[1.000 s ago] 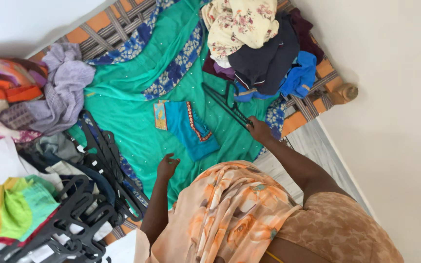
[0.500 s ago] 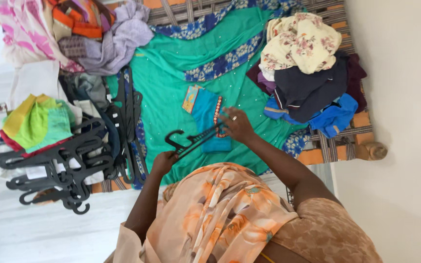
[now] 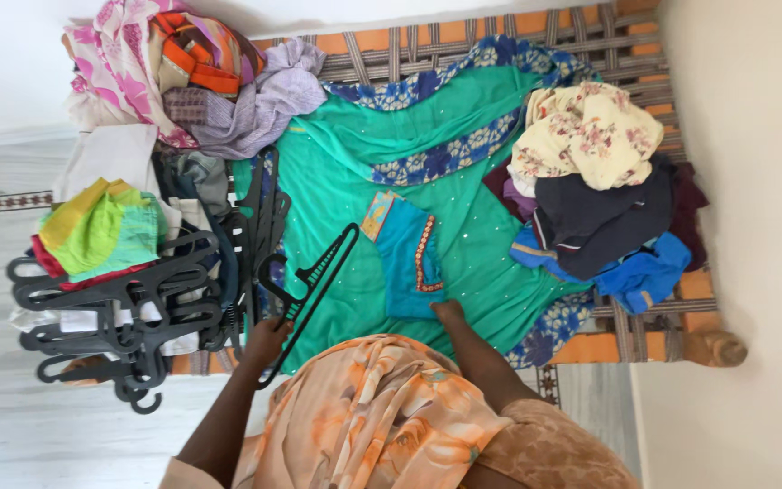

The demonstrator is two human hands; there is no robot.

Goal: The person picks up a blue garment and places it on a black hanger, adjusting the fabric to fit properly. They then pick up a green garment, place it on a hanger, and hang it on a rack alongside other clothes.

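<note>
My left hand grips a black plastic hanger at its lower end and holds it tilted above the left side of a green saree. A small blue blouse with an orange beaded trim lies flat on the saree. My right hand is at the blouse's near edge, fingers closed on the cloth. An orange floral drape hides both forearms near my body.
A woven cot holds everything. A heap of black hangers with a yellow-green cloth lies left. Mixed clothes are piled far left, and a cream, dark and blue pile sits right. A wall borders the right.
The hanger went from both hands to my left hand alone and swung left. My right hand let go of it and dropped to the blouse's near edge.
</note>
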